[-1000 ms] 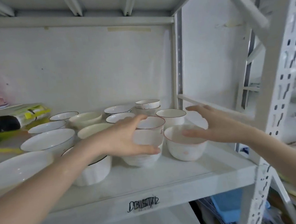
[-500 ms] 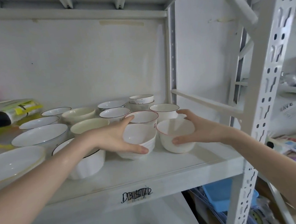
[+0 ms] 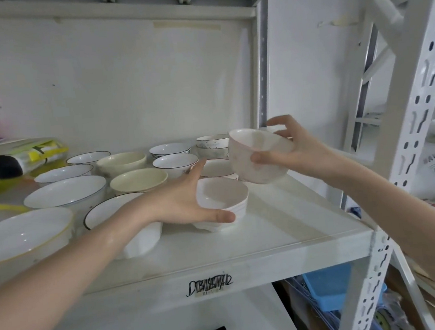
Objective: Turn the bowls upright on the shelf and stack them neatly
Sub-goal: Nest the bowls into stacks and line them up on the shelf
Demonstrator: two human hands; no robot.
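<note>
My right hand (image 3: 300, 149) holds a small white bowl with a pink rim (image 3: 258, 158) lifted above the shelf (image 3: 283, 227) and tilted to the left. Below it, my left hand (image 3: 188, 202) grips a white ribbed bowl (image 3: 225, 204) that stands upright on the shelf, thumb on its near side. Several more bowls stand upright behind and to the left: a black-rimmed one (image 3: 104, 215) under my left forearm, two cream ones (image 3: 138, 180), and a pink-rimmed one (image 3: 216, 167) just behind the ribbed bowl.
A large yellow-rimmed bowl (image 3: 18, 237) sits at the left front. Packets (image 3: 37, 153) lie at the back left. A white perforated upright (image 3: 408, 146) stands close to my right arm. A blue bin (image 3: 329, 284) sits below the shelf.
My right hand has lifted the pink-rimmed bowl off the shelf and tilted it. My left hand stays on the ribbed bowl.
</note>
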